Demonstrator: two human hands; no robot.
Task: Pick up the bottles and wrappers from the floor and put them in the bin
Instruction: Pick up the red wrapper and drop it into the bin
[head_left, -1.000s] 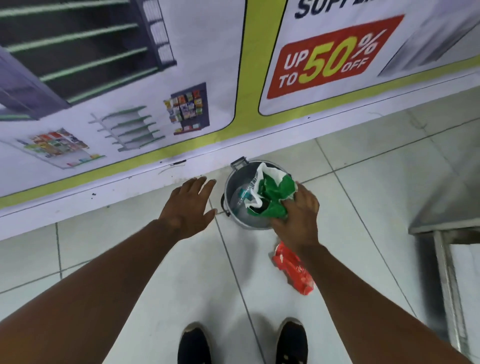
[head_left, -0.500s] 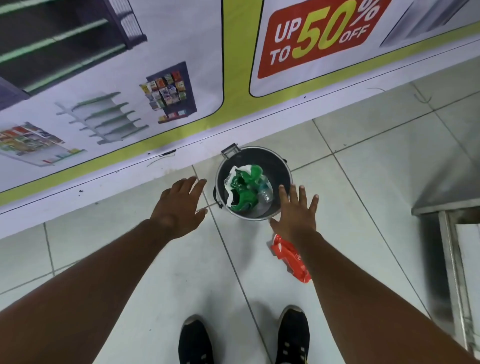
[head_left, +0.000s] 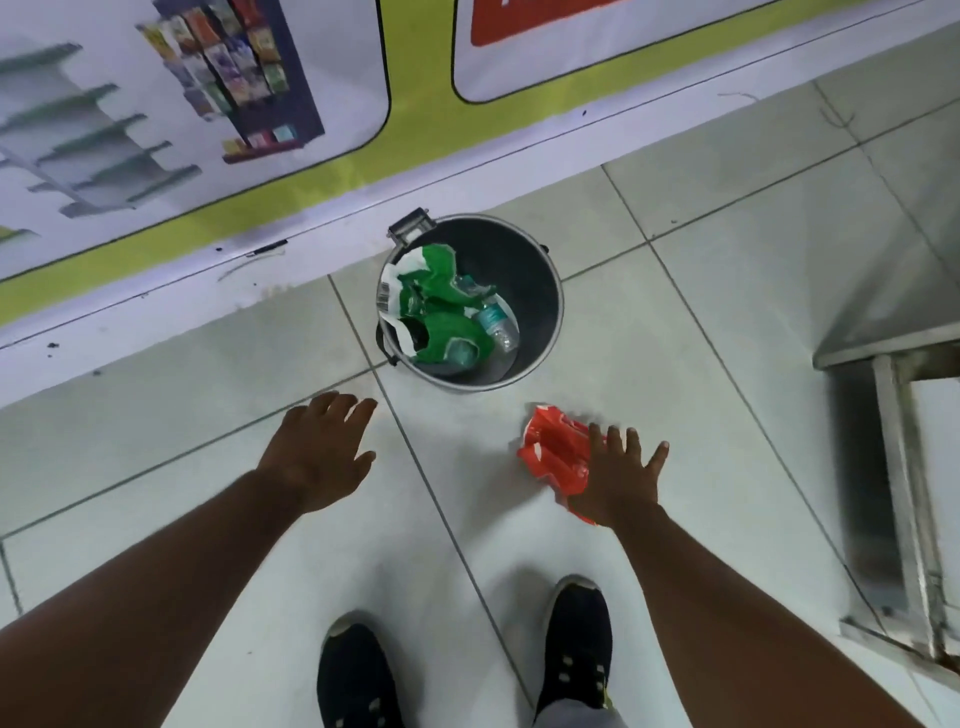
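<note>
Head view: both hands are empty and one red wrapper still needs picking up.

The left hand (head_left: 319, 457) is spread open above the floor (head_left: 156, 441), holding nothing. In the middle, near the wall, the bin (head_left: 540, 291) stands upright with a green wrapper (head_left: 441, 312) and a clear bottle (head_left: 496, 325) inside it. The red wrapper (head_left: 553, 452) lies on the floor just in front of the bin. The right hand (head_left: 621, 475) is open with fingers spread, partly over the red wrapper; I cannot tell if it touches. I think the next move is to close the right hand on the wrapper and lift it into the bin.
</note>
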